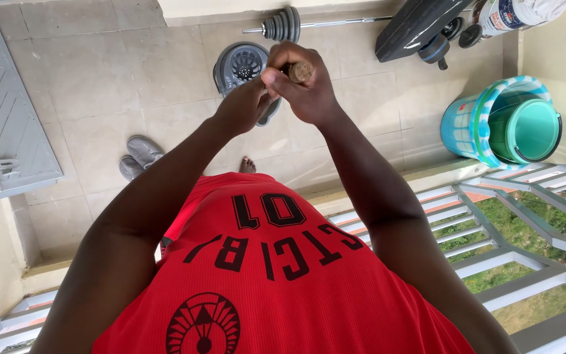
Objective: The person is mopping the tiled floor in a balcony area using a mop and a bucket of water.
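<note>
The jersey (pixel 283 288) is red with black lettering and a black emblem. The wooden handle end (pixel 300 71) looks brown, perhaps weathered. The mop bucket (pixel 242 65) is grey; the nested buckets (pixel 502 124) are turquoise and green. The sandals (pixel 139 157) are grey on beige floor tiles (pixel 99 78).

Sleeveless red mesh jersey (pixel 283 288) with black block lettering and numbers, plus a round black fan-shaped emblem (pixel 203 324) on it. Arms bare, foot (pixel 247 165) bare too.

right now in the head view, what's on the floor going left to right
grey door → grey slippers → grey mop bucket, under the hands holding a wooden handle → black bench pad → teal buckets
</note>
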